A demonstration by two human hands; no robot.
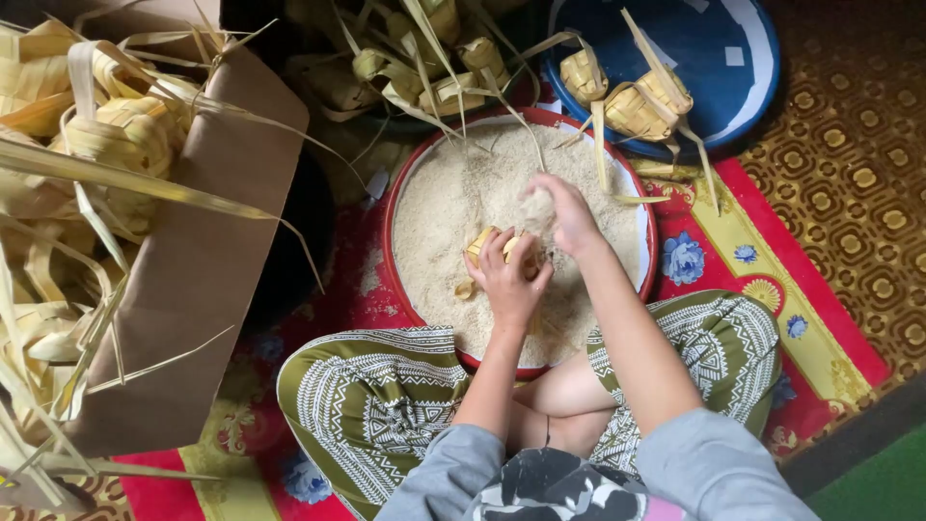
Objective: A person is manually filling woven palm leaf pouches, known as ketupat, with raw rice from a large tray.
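Below, from the head camera, I see my left hand (pixel 508 275) gripping a woven leaf pouch (pixel 485 244) over the red basin (pixel 391 207) of rice (pixel 439 217), while my right hand (pixel 564 212) is cupped, pinching rice just beside it.

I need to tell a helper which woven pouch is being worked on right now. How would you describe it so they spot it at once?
Start at the big round red-rimmed basin of white rice in front of the seated person. Over its middle, the left hand has a grip on a small woven palm-leaf pouch, with the right hand just above it. It is the only pouch inside the basin; the others lie on the blue tray or in the cardboard box.
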